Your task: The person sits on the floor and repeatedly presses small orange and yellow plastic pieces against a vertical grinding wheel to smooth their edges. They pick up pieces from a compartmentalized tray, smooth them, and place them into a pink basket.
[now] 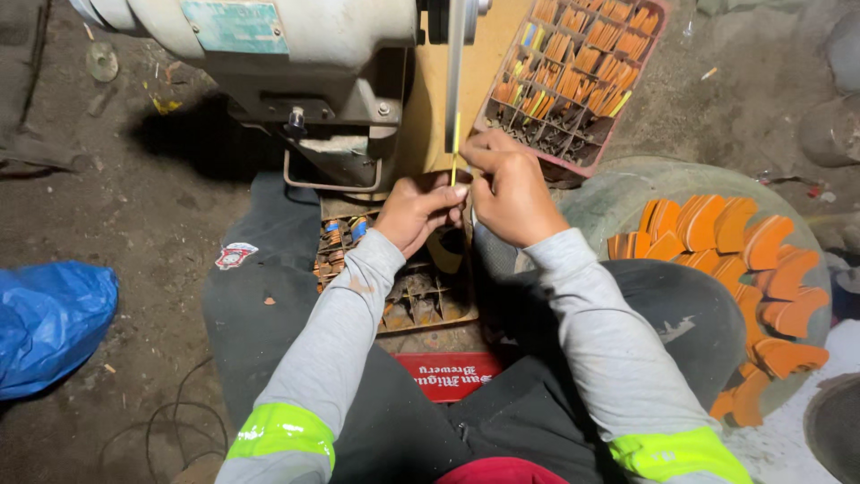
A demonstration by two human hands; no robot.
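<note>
Both hands pinch one thin yellow strip (455, 154), left hand (419, 208) from below and right hand (511, 186) beside it, holding it upright against the edge of the grinder wheel (460, 54). Seemingly mid-grind, steady pressure matters. A red tray of orange pieces (573, 76) stands close behind; curved orange blanks (743, 260) fill the basin on the right.

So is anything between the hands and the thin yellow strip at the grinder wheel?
Nothing visible. The left hand and right hand both pinch the yellow strip directly, and it stands right against the wheel edge with no object between.
</note>
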